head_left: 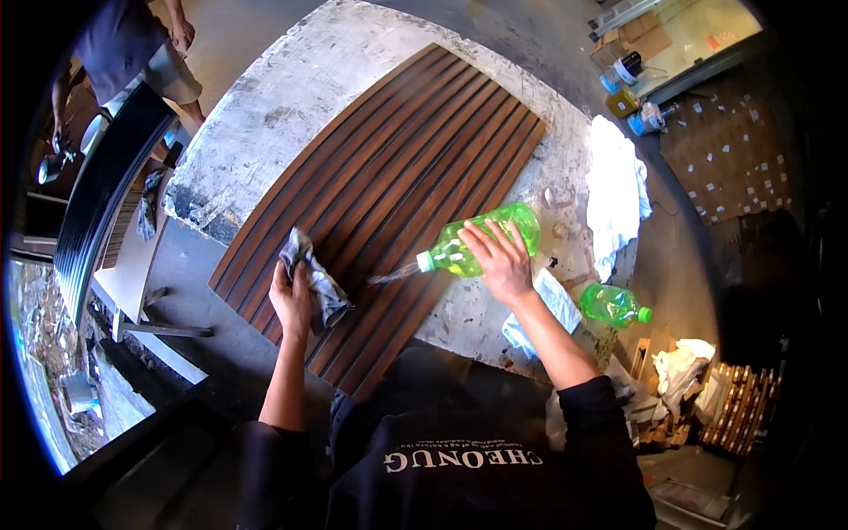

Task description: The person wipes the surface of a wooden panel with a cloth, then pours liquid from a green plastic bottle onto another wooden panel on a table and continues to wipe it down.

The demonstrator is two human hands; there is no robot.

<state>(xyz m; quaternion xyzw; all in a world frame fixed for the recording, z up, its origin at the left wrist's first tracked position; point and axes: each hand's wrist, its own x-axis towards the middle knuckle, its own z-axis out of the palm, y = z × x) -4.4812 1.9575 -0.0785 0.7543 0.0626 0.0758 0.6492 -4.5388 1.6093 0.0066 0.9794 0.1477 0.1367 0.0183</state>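
Note:
A brown slatted wood panel [389, 194] lies slantwise on a worn, paint-stained white table [265, 115]. My right hand [501, 261] is wrapped round a green plastic bottle [459, 250], tipped with its white-capped neck pointing left. A clear stream of liquid [395, 275] runs from the neck onto the slats. Closed on a grey cloth [320, 281], my left hand [290, 299] is over the panel's near left part; the cloth hangs down against the slats.
A second green bottle [609, 305] lies on its side at the table's right, by a pale cloth [549, 309]. White cloth [614, 190] drapes over the right edge. At upper left a person [124, 44] stands beside a dark ribbed panel [110, 190]. Containers [625, 102] stand on the floor beyond.

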